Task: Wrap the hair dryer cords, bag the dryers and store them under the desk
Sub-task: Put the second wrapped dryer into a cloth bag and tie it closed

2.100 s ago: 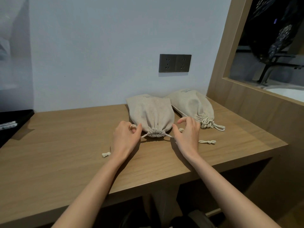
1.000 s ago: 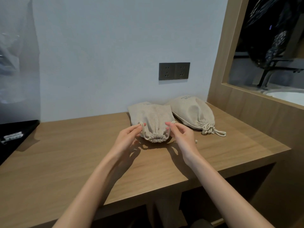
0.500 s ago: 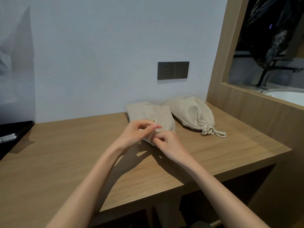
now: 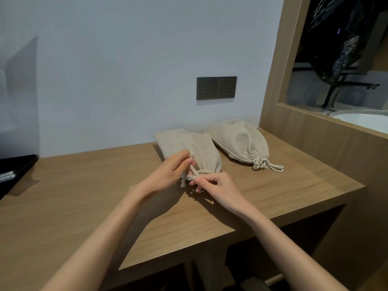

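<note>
both the left hand (image 4: pixel 172 169) and right hand (image 4: pixel 218 185) pinch the near bag (image 4: pixel 197 148)'s drawstring (image 4: pixel 196 172), apparently mid-knot; next likely comes pulling it snug.

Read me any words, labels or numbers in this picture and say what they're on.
Right bag: a dark printed mark near its far end, too blurred to read.
Left bag: a fainter mark near its far end, also unreadable.
Wall socket: no text visible.
</note>
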Demonstrator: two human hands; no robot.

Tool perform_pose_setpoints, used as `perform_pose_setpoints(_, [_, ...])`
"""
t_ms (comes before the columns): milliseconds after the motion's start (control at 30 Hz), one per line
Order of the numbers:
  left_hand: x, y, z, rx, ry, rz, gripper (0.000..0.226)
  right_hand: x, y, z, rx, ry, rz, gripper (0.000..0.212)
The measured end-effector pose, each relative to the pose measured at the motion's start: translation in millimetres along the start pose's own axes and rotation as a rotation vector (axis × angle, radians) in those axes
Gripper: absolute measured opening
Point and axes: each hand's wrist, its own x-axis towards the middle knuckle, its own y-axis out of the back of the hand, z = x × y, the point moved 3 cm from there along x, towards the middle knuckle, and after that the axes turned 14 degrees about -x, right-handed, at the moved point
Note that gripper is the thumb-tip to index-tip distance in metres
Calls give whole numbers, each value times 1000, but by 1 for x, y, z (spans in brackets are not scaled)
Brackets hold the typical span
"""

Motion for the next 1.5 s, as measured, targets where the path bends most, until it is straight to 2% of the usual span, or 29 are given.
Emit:
perform_pose_setpoints(133, [-1,-4,2,123,-48,-2,24,0,3,1,-11,-14,16,18])
perform_pose_setpoints(300, [-12,-7,1,136,52,9,22,-4,13,1,5,-60,28,22])
perform_pose_setpoints(467, [-27,-3,10,93,118,42,21,-4,26,8,283,-286,101,17])
perform_pose_setpoints(567, [-35,-7,19,38,154,-52,20,-1,26,8,411,-363,49,15])
perform_pose_setpoints(667, [-41,-13,21,78,246,-184,18,1,31,4,411,-366,-20,19])
perform_pose_setpoints(767, [-49,-15,19,47,344,-295,16,0,38,-2,200,-251,-62,19])
perform_pose_setpoints(867, [-51,-13,20,65,356,-311,21,1,42,-8,-94,-98,23,13])
perform_pose_setpoints(900, [-48,-9,20,174,306,-230,24,3,43,-8,-204,-51,65,11])
perform_pose_setpoints(967, [-39,3,23,390,182,32,26,5,46,-8,-427,47,134,10])
perform_pose_setpoints(1033, [-27,14,28,416,66,241,24,4,48,-7,-604,179,184,16])
perform_pose_setpoints(1067, [-19,16,27,354,28,267,22,3,48,-6,-676,268,215,18])
perform_pose_setpoints(1167, [8,5,20,100,11,112,25,1,48,-3,-839,543,364,17])
perform_pose_setpoints(1267, [24,-15,12,7,20,24,23,-1,46,1,-912,704,482,9])
perform_pose_setpoints(1367, [33,-22,5,-21,20,30,20,-3,44,7,-920,771,574,12])
perform_pose_setpoints(1500, [33,-25,4,-6,7,-33,18,0,42,16,-856,773,627,11])
